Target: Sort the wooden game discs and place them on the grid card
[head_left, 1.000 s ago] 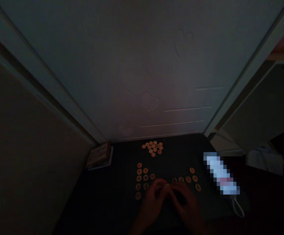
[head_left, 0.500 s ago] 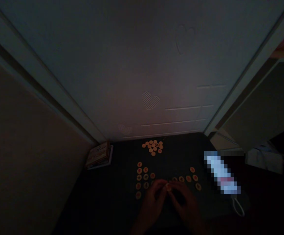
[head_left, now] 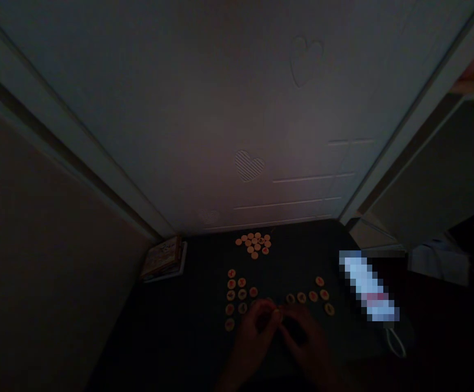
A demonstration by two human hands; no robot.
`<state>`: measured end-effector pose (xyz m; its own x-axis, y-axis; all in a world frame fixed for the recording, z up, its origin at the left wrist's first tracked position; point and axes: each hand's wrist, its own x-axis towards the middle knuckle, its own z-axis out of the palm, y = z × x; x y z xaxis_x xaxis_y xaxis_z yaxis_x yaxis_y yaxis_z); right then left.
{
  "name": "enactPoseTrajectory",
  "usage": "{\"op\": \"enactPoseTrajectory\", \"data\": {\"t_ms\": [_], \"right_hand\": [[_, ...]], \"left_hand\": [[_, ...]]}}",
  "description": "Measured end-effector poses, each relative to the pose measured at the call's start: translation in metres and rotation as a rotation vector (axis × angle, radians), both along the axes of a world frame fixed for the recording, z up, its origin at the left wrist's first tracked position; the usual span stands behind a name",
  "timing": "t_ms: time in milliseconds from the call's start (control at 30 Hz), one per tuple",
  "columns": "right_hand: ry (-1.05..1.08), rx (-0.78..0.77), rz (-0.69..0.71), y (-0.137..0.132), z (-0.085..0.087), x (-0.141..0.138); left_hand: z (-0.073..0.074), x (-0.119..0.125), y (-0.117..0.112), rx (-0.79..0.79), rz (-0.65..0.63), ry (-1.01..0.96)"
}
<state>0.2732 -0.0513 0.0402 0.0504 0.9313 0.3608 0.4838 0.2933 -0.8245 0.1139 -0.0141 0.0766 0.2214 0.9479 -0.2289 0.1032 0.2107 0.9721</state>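
My left hand [head_left: 255, 333] and my right hand [head_left: 302, 333] meet over the near part of the dark table. Their fingertips pinch one round Chinese chess piece [head_left: 278, 314] between them; its face is mostly covered now. Left of my hands, more pale discs with red or dark marks lie in columns, among them a red-marked Chinese chess piece [head_left: 229, 309]. To the right a short row holds another Chinese chess piece [head_left: 313, 296], with several others around it. Farther back lies a cluster of Chinese chess pieces [head_left: 254, 241], most showing plain faces. My hands hide part of the tabletop.
The dark table [head_left: 196, 316] stands against a pale panel with raised hearts [head_left: 248, 166]. A stack of books [head_left: 164, 258] lies at the back left. At the right is a bright blurred-out object [head_left: 369, 286] with a looped cord [head_left: 395, 343]. The room is dim.
The held piece has turned between my fingers, so its red-marked face no longer shows clearly. My hands stay together in nearly the same place. The view has shifted slightly.
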Motion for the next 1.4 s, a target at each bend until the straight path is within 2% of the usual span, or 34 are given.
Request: {"op": "enactPoseTrajectory", "data": {"t_ms": [333, 600, 800, 1067, 1400], "right_hand": [[0.000, -0.005, -0.002, -0.005, -0.002, -0.002], [0.010, -0.049, -0.024, -0.009, -0.007, 0.004], [-0.004, -0.050, -0.025, -0.009, -0.007, 0.007], [0.005, -0.094, -0.033, -0.015, -0.012, 0.010], [0.112, -0.167, -0.063, -0.019, -0.014, 0.024]], "left_hand": [[-0.001, -0.006, 0.002, -0.020, -0.045, 0.082], [0.010, -0.004, 0.001, -0.029, -0.083, 0.085], [0.004, -0.004, 0.000, -0.037, -0.118, 0.046], [-0.007, 0.001, -0.008, -0.020, -0.089, 0.051], [0.001, 0.018, -0.004, 0.028, -0.148, 0.092]]}}
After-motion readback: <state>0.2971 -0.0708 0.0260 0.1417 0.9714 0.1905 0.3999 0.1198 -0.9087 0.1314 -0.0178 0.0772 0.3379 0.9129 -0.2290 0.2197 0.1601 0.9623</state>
